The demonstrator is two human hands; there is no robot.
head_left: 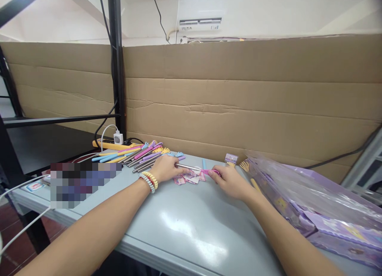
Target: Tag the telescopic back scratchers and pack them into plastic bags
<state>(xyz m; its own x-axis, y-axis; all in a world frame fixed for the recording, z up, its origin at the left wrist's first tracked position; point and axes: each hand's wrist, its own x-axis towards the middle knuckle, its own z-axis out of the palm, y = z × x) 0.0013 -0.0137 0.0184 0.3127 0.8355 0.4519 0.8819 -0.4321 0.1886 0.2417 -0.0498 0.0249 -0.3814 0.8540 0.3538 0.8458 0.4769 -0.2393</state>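
Note:
My left hand [167,168] is closed round the metal shaft of a telescopic back scratcher [191,167] that lies across the grey table [179,228]. My right hand [231,182] pinches the scratcher's pink end [212,172]. Small pink paper tags [188,178] lie under the scratcher between both hands. Bead bracelets circle my left wrist. A pile of more scratchers [143,153] with coloured handles and hand-shaped tips sits just left of my left hand.
Purple printed packaging in clear plastic [313,204] fills the table's right side. A yellow power strip with a white charger [117,139] lies at the back left. A cardboard wall [238,104] stands behind the table. A black metal post [115,61] rises at left.

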